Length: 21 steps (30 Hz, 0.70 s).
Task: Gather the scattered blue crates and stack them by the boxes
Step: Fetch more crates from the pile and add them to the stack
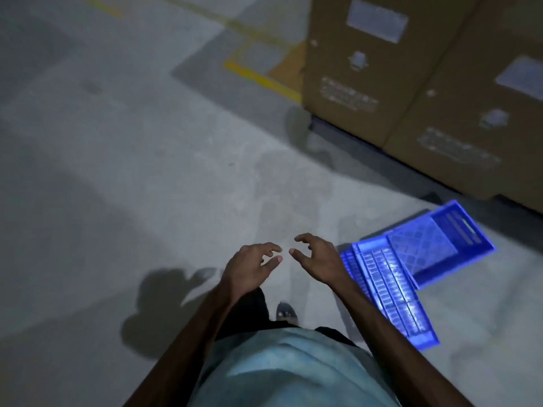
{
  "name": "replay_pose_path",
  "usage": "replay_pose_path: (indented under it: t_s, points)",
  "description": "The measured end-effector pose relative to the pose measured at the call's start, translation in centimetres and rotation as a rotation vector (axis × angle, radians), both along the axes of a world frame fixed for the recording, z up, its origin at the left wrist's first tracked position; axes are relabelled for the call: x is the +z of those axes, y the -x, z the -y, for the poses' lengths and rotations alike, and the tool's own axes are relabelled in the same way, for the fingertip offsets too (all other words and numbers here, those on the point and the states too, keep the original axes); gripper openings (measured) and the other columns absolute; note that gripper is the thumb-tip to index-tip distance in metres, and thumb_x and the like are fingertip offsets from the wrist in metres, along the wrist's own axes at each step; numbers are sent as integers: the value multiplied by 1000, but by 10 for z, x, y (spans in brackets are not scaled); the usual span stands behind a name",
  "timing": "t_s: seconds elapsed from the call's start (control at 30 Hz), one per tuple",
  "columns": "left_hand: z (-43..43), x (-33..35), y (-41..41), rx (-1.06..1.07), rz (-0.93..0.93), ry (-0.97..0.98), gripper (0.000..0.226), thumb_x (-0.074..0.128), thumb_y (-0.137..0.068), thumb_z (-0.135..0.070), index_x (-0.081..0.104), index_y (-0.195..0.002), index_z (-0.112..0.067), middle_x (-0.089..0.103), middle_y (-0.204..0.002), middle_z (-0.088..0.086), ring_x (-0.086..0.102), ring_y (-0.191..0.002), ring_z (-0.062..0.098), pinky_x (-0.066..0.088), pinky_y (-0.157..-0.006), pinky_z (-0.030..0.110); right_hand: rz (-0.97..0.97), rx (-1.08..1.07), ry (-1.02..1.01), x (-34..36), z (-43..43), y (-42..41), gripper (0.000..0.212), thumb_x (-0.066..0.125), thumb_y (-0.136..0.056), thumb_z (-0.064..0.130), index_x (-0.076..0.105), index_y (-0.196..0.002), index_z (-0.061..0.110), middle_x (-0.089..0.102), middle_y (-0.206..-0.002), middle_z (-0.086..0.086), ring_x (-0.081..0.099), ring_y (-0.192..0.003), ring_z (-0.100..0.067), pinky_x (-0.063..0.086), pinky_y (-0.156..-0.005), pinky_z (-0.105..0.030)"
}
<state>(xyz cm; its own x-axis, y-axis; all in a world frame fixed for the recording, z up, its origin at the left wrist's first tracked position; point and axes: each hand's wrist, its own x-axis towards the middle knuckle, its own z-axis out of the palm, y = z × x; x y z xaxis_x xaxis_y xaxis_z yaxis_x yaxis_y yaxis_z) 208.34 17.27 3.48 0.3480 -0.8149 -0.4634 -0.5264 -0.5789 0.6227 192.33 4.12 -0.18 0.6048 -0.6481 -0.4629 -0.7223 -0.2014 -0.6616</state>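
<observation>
Two blue plastic crates lie on the concrete floor at the lower right, touching each other. The nearer crate is tipped on its side, its slatted wall facing up. The farther crate sits open-side up, tilted, close to the cardboard boxes. My left hand and my right hand hover in front of me over bare floor, fingers apart and curled, holding nothing. My right forearm crosses the nearer crate's left edge.
Large brown cardboard boxes with white labels stand along the upper right, a second one beside the first. Yellow floor lines run at the top centre. Grey concrete floor spreads left. My foot shows below my hands.
</observation>
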Motion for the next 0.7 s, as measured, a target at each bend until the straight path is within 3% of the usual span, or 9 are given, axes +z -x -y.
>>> replay_pose_path:
  t_s: [0.23,0.43,0.57,0.7]
  points:
    - [113,-19,-65,-560,-41,-46,31,63,-100,-47,71,-127,-33,75,-115,-8,71,-95,15,57,-93,39,-44,-585,-58,6,18,-2,44,68,-97,39,62,-134,17,65,-136,-5,61,-125,-22,46,-102,-31]
    - [193,-33,-93,-906,-2,-85,30,66,-101,-40,73,-125,-24,77,-112,1,71,-101,17,55,-95,36,16,-1031,-64,9,-2,9,37,71,-96,32,67,-129,15,70,-129,-5,66,-115,-23,47,-96,-30]
    - [231,-44,-77,-1007,5,-88,26,69,-100,-36,75,-120,-21,78,-108,3,73,-99,20,55,-94,35,54,-1288,-72,9,-28,31,37,71,-95,35,68,-127,18,70,-129,-1,68,-110,-21,52,-95,-35]
    - [249,-65,-33,-1081,20,-106,24,71,-99,-32,76,-118,-19,79,-106,3,73,-96,19,55,-93,34,38,-1454,-91,-4,-56,70,40,71,-95,40,69,-129,19,70,-128,1,68,-110,-18,48,-91,-27]
